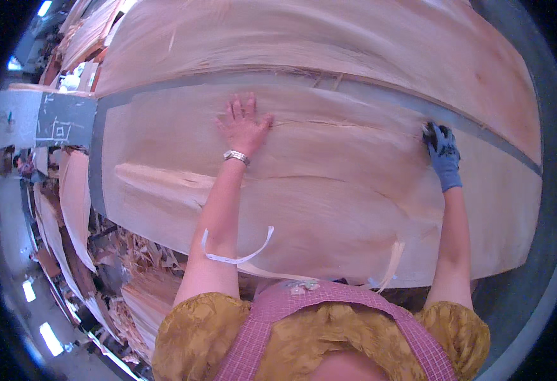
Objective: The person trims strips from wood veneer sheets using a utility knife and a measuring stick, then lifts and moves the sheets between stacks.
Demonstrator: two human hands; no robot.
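A wide sheet of pale wood veneer [335,155], with wrinkles and a long split across it, lies in front of me on a grey surface [96,165]. My left hand [243,127], bare and with a metal-banded watch [236,156] at the wrist, rests flat on the sheet, fingers spread, at the split's left end. Towards the sheet's right side is my right hand [443,152], in a blue and black glove. Its fingers are curled down at the veneer; whatever they may hold is hidden.
Beyond a grey gap lies another large veneer sheet [323,38]. A narrow white strip [237,259] curves by my left forearm, and a loose veneer sliver [393,263] lies near my apron. Lower left are heaps of veneer scraps [142,254]. A dark panel with chalk-like marks [68,117] stands at left.
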